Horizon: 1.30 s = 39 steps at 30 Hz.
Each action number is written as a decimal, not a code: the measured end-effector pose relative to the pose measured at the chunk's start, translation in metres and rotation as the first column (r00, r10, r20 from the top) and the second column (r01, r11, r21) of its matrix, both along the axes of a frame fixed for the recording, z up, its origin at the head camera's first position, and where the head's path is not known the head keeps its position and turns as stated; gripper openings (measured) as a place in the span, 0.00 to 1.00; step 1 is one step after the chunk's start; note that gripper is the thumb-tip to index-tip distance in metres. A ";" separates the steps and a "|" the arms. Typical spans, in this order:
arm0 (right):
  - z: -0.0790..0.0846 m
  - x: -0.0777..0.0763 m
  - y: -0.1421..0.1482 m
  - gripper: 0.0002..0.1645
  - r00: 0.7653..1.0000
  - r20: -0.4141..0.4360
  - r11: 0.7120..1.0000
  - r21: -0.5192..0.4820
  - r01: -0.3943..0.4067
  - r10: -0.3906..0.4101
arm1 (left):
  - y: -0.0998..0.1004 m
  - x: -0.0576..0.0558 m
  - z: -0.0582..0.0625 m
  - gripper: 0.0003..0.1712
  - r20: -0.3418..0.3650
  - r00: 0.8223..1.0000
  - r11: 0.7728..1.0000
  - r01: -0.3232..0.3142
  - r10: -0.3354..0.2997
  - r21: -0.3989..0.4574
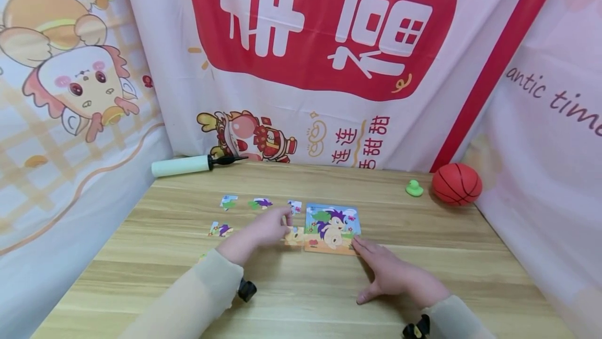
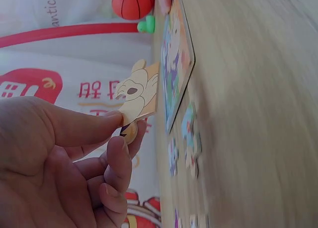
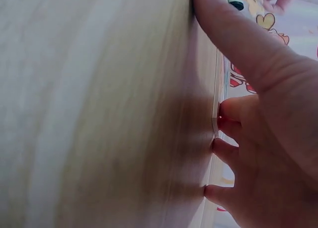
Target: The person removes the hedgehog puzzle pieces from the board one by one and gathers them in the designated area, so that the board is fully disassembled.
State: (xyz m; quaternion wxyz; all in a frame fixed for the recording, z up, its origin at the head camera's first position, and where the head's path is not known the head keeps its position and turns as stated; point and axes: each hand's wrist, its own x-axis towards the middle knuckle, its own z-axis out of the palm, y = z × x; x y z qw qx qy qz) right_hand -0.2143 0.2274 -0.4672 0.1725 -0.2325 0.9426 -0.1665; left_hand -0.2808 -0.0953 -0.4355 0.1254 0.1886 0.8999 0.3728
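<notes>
My left hand [image 1: 269, 226] pinches an orange and cream puzzle piece [image 2: 140, 91] between thumb and fingers, just off the left edge of a puzzle board [image 1: 324, 247]. In the left wrist view the piece is held up above the tabletop, its printed face showing. The board carries a picture of a purple-spined hedgehog. My right hand [image 1: 390, 271] lies at the board's lower right corner, fingertips on its edge and thumb spread toward me. In the right wrist view its fingers [image 3: 226, 151] reach down to the board's rim.
Several loose puzzle pieces lie left of the board, including a blue-green one [image 1: 229, 202] and a purple one [image 1: 220, 229]. Farther back are a pale green hand pump [image 1: 183, 165], a small green duck [image 1: 414, 188] and a red toy basketball [image 1: 456, 185]. Printed cloths hang around the wooden table [image 1: 301, 297].
</notes>
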 end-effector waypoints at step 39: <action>0.000 -0.002 -0.001 0.81 0.999 0.034 1.000 0.009 0.020 -0.020 | -0.088 0.030 -0.011 0.11 0.087 0.996 0.978 -0.017 0.036 -0.209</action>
